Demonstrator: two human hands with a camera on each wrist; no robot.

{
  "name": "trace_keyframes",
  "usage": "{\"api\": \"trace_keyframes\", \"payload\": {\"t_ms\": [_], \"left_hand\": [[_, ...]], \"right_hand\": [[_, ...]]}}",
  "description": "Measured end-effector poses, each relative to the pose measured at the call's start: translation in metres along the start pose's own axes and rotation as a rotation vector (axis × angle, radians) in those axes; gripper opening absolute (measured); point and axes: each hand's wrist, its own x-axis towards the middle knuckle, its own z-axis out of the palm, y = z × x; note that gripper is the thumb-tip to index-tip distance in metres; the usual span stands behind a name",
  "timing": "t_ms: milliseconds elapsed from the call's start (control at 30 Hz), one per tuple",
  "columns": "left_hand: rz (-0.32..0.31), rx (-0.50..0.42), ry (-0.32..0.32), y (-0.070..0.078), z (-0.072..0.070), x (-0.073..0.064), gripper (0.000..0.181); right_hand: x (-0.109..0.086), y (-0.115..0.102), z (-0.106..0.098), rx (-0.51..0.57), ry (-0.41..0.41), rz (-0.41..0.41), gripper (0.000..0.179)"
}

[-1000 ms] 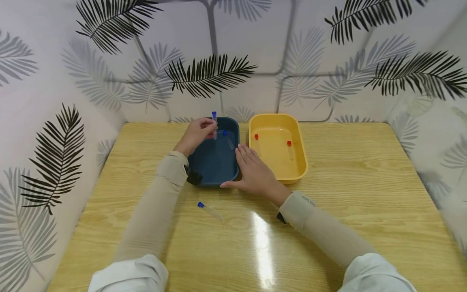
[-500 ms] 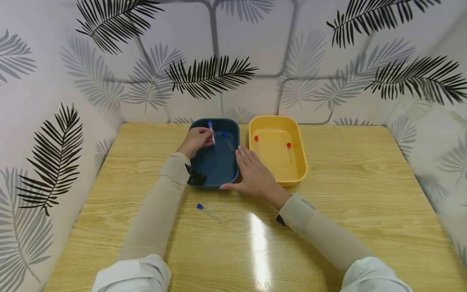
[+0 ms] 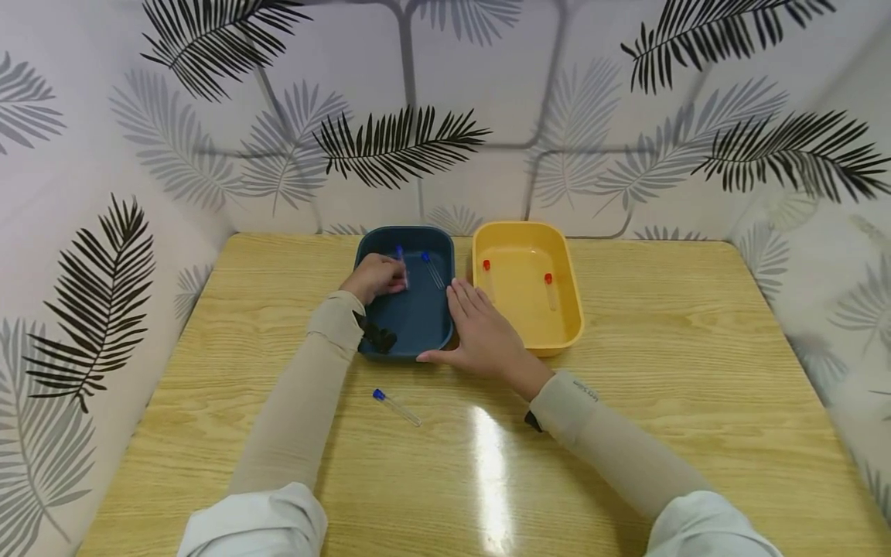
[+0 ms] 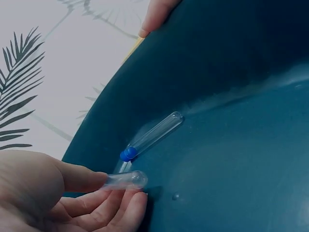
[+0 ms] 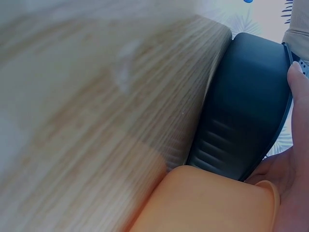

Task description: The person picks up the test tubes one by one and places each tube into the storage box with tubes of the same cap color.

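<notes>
Inside the dark blue bin [image 3: 418, 321], my left hand [image 3: 378, 277] pinches a clear test tube [image 4: 126, 180] with a blue cap between thumb and fingers. Its rounded end points out toward the bin's middle in the left wrist view. Another blue-capped test tube [image 4: 157, 134] lies on the bin floor just beyond it, by the wall. My right hand [image 3: 487, 329] rests at the bin's near right corner, fingers straight along the right rim and thumb spread at the front edge.
A yellow bin [image 3: 536, 325] stands close on the right, holding two red-capped test tubes [image 3: 549, 289]. One more blue-capped test tube [image 3: 398, 408] lies on the wooden table [image 3: 668, 333] in front of the blue bin. A patterned curtain [image 3: 480, 186] hangs behind the table.
My left hand has lowered the blue-capped test tube from above the far rim down into the blue bin. The right hand has stayed at the bin's corner.
</notes>
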Motion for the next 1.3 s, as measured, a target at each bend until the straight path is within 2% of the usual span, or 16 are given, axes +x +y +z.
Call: {"api": "trace_keyframes", "payload": {"t_ms": [267,767,1300], "left_hand": [[-0.057,0.035,-0.009,0.0016,0.0018,0.0027,0.030],[-0.050,0.040,-0.010,-0.0003,0.0026,0.0042,0.029],[-0.038,0.085,-0.011,-0.0003,0.0026,0.0032,0.029]], "right_hand": [[0.0006,0.0006,-0.0002,0.018,-0.008,0.009,0.120],[-0.0010,0.0001,0.0000,-0.002,0.005,0.003,0.119],[-0.0011,0.0007,0.0004,0.007,0.009,0.005,0.119]]}}
